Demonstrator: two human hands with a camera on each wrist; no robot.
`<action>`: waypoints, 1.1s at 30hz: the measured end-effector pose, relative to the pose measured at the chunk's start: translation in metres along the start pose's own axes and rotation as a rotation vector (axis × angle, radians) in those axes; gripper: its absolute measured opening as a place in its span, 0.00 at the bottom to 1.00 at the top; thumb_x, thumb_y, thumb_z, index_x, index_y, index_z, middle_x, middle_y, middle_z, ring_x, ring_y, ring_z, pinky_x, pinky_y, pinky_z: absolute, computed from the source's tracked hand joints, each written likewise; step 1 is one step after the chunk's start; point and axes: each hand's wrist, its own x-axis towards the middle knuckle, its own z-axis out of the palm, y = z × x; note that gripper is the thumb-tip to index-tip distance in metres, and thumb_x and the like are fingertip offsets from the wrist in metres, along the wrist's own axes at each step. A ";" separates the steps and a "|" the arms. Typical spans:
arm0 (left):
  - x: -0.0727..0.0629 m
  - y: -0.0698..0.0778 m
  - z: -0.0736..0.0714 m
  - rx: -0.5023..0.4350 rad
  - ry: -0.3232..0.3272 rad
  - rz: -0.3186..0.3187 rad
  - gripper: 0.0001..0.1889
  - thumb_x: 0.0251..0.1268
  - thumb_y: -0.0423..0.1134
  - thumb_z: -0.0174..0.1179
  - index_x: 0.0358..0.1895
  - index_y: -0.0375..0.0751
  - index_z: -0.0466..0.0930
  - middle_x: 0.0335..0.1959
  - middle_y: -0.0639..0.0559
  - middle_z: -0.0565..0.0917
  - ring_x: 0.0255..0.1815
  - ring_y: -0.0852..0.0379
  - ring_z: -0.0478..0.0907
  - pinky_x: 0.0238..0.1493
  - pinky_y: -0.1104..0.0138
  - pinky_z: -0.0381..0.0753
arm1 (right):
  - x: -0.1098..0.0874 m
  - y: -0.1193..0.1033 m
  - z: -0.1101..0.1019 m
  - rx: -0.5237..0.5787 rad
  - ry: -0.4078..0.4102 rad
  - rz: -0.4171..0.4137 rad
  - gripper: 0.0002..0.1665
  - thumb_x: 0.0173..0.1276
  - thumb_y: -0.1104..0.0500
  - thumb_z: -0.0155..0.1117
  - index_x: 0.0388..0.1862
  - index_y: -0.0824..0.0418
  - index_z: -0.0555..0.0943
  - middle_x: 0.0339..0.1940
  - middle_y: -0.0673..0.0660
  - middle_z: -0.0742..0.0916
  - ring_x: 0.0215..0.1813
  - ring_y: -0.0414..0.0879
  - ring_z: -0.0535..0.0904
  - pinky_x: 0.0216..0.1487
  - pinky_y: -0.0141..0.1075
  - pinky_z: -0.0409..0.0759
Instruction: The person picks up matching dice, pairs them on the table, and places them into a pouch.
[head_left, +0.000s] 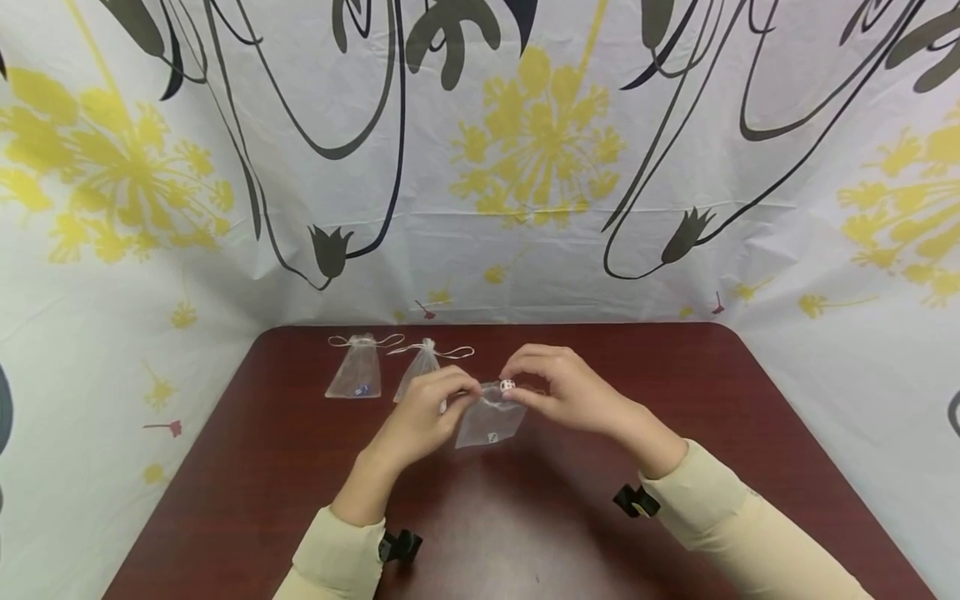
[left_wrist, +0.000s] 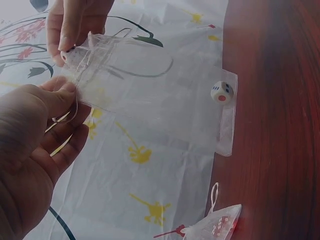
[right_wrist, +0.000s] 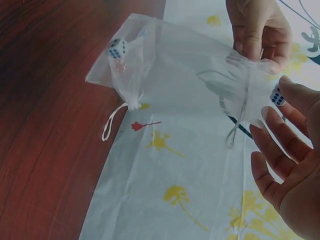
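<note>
My left hand pinches the mouth edge of a sheer white drawstring bag, which hangs just above the table. Inside the bag's bottom end lies a white die with coloured dots. Between thumb and fingertip, my right hand holds a second white die with blue dots, close beside the bag's mouth. The bag's drawstring dangles near the opening. In the left wrist view, both hands are at the mouth end, where the held die is only partly visible.
Two more sheer bags lie at the back left of the dark red table. The farther-left bag has a blue die inside; the other bag is partly behind my left hand. A patterned white cloth hangs behind the table.
</note>
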 end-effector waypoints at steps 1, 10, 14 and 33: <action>0.000 0.000 0.000 0.000 0.001 0.000 0.06 0.64 0.25 0.67 0.39 0.40 0.85 0.36 0.56 0.85 0.39 0.62 0.81 0.42 0.65 0.83 | 0.000 0.000 0.001 0.002 -0.002 0.002 0.07 0.66 0.61 0.74 0.42 0.57 0.87 0.42 0.46 0.86 0.40 0.41 0.81 0.35 0.36 0.80; -0.001 0.001 -0.001 -0.010 0.025 0.021 0.06 0.63 0.24 0.66 0.38 0.38 0.85 0.36 0.53 0.86 0.38 0.60 0.82 0.40 0.66 0.82 | -0.006 0.003 -0.001 -0.043 0.014 0.023 0.14 0.65 0.57 0.75 0.47 0.59 0.86 0.44 0.47 0.87 0.48 0.42 0.84 0.47 0.40 0.83; 0.000 0.001 -0.002 -0.009 0.045 0.027 0.06 0.62 0.23 0.67 0.37 0.37 0.85 0.36 0.53 0.85 0.38 0.59 0.82 0.40 0.66 0.82 | -0.012 0.008 -0.003 -0.062 -0.006 0.044 0.17 0.64 0.54 0.76 0.50 0.59 0.86 0.45 0.47 0.87 0.49 0.45 0.84 0.48 0.40 0.83; 0.001 0.002 -0.003 0.020 0.097 0.005 0.07 0.62 0.24 0.68 0.38 0.38 0.86 0.37 0.53 0.86 0.38 0.59 0.82 0.38 0.65 0.82 | -0.026 0.022 -0.001 -0.146 -0.168 0.074 0.04 0.68 0.59 0.72 0.37 0.57 0.90 0.34 0.44 0.89 0.34 0.33 0.82 0.35 0.33 0.81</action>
